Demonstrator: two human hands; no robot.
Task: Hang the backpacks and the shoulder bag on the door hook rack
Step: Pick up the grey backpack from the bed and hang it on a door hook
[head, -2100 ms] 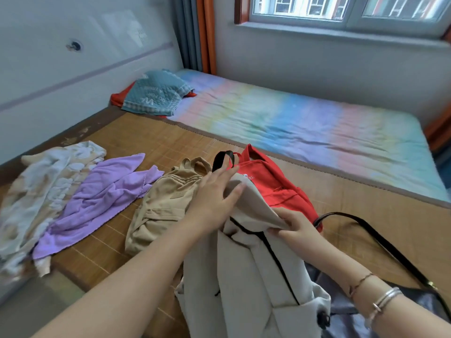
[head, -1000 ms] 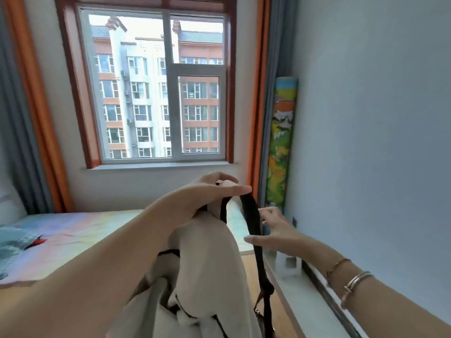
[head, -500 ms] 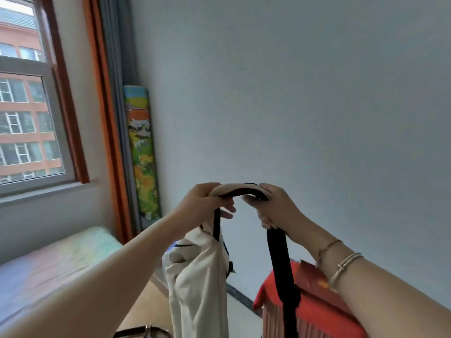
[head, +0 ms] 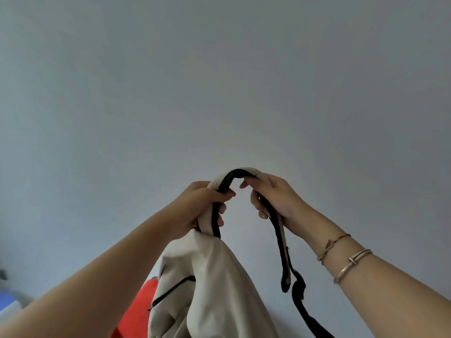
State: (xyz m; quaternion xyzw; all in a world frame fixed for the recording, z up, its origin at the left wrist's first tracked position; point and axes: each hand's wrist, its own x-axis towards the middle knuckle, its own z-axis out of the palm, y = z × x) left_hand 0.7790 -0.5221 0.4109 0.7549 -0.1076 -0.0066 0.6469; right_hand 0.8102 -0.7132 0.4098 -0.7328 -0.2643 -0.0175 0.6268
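Observation:
I hold a cream backpack (head: 214,289) with black trim up in front of a plain grey wall (head: 219,81). Its strap (head: 238,175) arches between my two hands. My left hand (head: 202,208) grips the strap where it joins the top of the bag. My right hand (head: 271,196) grips the strap's other side, and the black lower strap (head: 297,293) dangles below it. The bag's body hangs down between my forearms. No door hook rack is in view.
A red-orange object (head: 136,311) shows behind the backpack at the bottom. A pale blue and white thing (head: 7,301) sits at the lower left edge. Bracelets circle my right wrist (head: 346,257).
I lifted the cream backpack off the mat and turned from the bed and window toward the plain wall. My right hand has taken hold of the strap, which is spread wider and held higher.

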